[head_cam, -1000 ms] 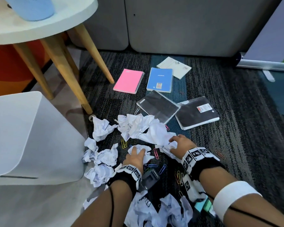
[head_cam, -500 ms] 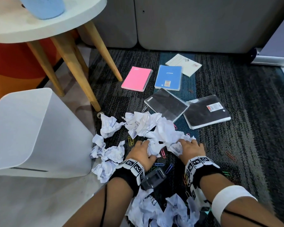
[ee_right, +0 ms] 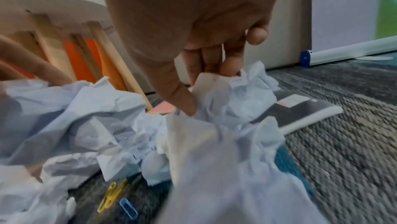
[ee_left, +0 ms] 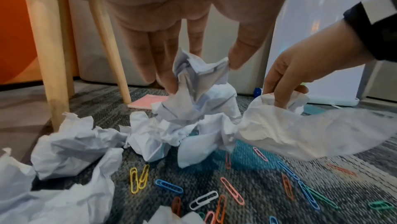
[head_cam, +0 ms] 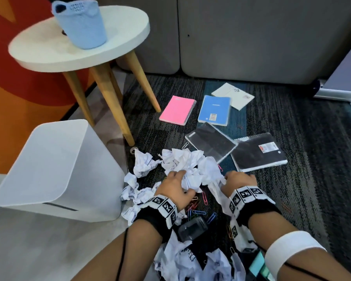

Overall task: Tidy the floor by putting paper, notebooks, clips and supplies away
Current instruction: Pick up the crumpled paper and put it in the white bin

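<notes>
**Carpeted floor, paper being gathered**

Carpet is lying strewn with crumpled paper (head_cam: 182, 163) — the left hand (head_cam: 174, 186) and right hand (head_cam: 236, 182) are each clutching a wad in curled fingers (ee_left: 165, 68), likely bunching it for the white bin (head_cam: 55, 169) standing beside.

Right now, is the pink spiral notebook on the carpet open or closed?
Closed. The pink spiral notebook lies flat on the carpet, its plain cover facing up, no pages showing.

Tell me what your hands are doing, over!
Left hand and right hand both gripping crumpled paper off the carpet. White bin waiting left. Paper clips scattered underneath, notebooks behind.
</notes>
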A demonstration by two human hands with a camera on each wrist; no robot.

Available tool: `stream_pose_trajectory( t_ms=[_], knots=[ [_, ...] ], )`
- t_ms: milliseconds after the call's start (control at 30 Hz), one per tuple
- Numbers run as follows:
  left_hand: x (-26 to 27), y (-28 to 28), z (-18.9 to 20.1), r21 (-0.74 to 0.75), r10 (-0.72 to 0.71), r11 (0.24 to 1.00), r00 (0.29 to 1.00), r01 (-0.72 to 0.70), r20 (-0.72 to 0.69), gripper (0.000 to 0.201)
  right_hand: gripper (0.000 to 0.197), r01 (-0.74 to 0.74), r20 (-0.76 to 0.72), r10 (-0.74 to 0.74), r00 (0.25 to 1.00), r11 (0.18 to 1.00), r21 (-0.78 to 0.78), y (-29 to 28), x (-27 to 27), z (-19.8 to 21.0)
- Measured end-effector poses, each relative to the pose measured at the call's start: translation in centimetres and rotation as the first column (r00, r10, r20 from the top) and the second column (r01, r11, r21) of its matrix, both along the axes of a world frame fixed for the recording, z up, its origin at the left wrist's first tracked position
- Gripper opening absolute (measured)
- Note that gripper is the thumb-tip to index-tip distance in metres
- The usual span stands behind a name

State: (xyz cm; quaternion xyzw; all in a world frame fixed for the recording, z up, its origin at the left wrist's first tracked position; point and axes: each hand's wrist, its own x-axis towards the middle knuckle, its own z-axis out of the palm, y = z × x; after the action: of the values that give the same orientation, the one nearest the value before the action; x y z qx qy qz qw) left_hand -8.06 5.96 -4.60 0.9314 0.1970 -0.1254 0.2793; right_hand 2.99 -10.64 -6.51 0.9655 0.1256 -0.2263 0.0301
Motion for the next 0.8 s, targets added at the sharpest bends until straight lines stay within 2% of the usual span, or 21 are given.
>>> stream_pose_trajectory(
  t_ms=[167,333,500,600,800],
  knots=[
    [-0.8,1.7,3.3,0.025,0.07,0.997,0.996,-0.072,0.061,0.066,0.042,-0.061,0.067,0.063,0.996,0.998,-0.024,2.2,0.2,4.8],
    [-2.2,3.4,6.7,0.02,0.148,0.988,0.976,-0.153,0.159,0.064,0.048,-0.093,0.119,0.088,0.989,0.995,0.031,4.6,0.2,9.4],
    [-3.7,4.8,10.0,0.029,0.213,0.973,0.942,-0.228,0.258,0.064,0.037,-0.135,0.198,0.108,0.974,0.982,0.131,7.0,-0.8,14.1],
    [-4.2,5.9,12.1,0.027,0.258,0.959,0.905,-0.283,0.337,0.063,0.038,-0.178,0.257,0.123,0.959,0.964,0.2,8.4,-1.7,16.1],
    [-5.8,8.8,16.8,0.029,0.371,0.892,0.768,-0.45,0.523,0.06,0.039,-0.229,0.306,0.133,0.943,0.924,0.305,10.9,-3.4,18.2]
  ],
)
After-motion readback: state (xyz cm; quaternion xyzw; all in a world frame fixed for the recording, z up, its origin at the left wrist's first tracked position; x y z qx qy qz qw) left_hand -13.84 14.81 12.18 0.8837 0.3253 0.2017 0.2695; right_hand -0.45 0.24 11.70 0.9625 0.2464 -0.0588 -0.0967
